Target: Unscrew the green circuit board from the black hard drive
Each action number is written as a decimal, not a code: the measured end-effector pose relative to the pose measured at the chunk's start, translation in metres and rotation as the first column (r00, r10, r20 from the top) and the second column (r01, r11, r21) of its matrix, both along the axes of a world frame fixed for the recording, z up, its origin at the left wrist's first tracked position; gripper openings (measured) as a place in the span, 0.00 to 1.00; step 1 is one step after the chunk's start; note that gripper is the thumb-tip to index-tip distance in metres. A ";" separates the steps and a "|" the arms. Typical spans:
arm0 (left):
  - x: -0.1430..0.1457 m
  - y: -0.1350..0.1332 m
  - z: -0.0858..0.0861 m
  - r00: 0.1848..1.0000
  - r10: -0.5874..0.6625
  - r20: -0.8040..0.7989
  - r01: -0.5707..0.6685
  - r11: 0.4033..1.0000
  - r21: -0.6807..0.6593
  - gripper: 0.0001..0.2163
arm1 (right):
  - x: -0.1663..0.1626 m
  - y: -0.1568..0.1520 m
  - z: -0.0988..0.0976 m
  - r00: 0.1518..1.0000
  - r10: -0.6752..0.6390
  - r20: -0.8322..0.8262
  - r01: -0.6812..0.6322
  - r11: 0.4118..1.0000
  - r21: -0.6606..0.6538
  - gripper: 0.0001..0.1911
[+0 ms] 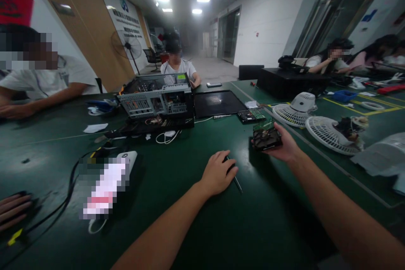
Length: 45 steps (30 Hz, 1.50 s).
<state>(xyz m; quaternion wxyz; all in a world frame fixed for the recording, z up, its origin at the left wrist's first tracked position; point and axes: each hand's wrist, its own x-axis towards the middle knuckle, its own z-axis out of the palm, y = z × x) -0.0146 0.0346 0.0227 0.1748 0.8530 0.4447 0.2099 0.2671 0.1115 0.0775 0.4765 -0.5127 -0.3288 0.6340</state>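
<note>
My right hand (287, 145) grips a dark hard drive (266, 138) with a green circuit board at its far edge, raised above the green table. Low over the tabletop, my left hand (218, 173) has its fingers curled round a screwdriver (238, 184). The thin metal shaft points toward me and to the right; most of the handle is hidden under the fingers. Just beyond the held drive lies another drive-like part with a green board (251, 116).
An opened computer case (155, 103) lies at the back left beside a black side panel (218, 103). White fan parts (330, 135) stand on the right. A phone (109, 185) and black cable (71, 185) lie left, near another person's hand (14, 210). Several people sit around.
</note>
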 end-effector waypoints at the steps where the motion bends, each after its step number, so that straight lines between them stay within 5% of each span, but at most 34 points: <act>1: 0.000 0.000 -0.001 1.000 -0.002 -0.001 0.002 1.000 0.011 0.19 | 0.009 0.005 0.003 0.999 0.014 0.046 -0.012 0.999 -0.052 0.35; 7: 0.000 0.006 -0.003 0.997 0.078 0.028 -0.079 0.996 0.033 0.16 | 0.042 0.030 0.019 0.966 0.084 0.246 -0.023 0.971 -0.239 0.32; 12: -0.006 0.009 -0.001 0.989 0.149 -0.017 -0.148 0.987 0.061 0.15 | 0.050 0.052 0.027 0.968 0.007 0.253 0.087 0.929 -0.361 0.29; 25: -0.019 0.024 -0.003 0.944 0.325 -0.049 -0.326 0.945 0.002 0.22 | 0.062 0.076 0.026 0.949 0.028 0.314 0.083 0.940 -0.332 0.21; 34: -0.019 0.027 -0.008 0.975 0.219 -0.047 -0.221 0.974 -0.057 0.27 | 0.069 0.021 0.008 0.963 -0.143 0.227 0.158 0.986 -0.052 0.16; 37: -0.018 0.028 -0.009 0.975 0.220 -0.034 -0.222 0.973 -0.064 0.26 | 0.063 -0.014 -0.001 0.981 -0.186 0.063 0.181 0.981 0.069 0.22; 41: -0.017 0.027 -0.010 0.971 0.240 -0.020 -0.241 0.969 -0.054 0.22 | 0.031 -0.052 -0.018 0.984 -0.140 -0.112 0.139 0.990 -0.022 0.27; 45: -0.019 0.025 -0.010 0.903 0.426 -0.049 -0.426 0.905 0.010 0.21 | -0.013 -0.072 -0.030 0.983 -0.174 -0.055 0.165 0.976 -0.139 0.16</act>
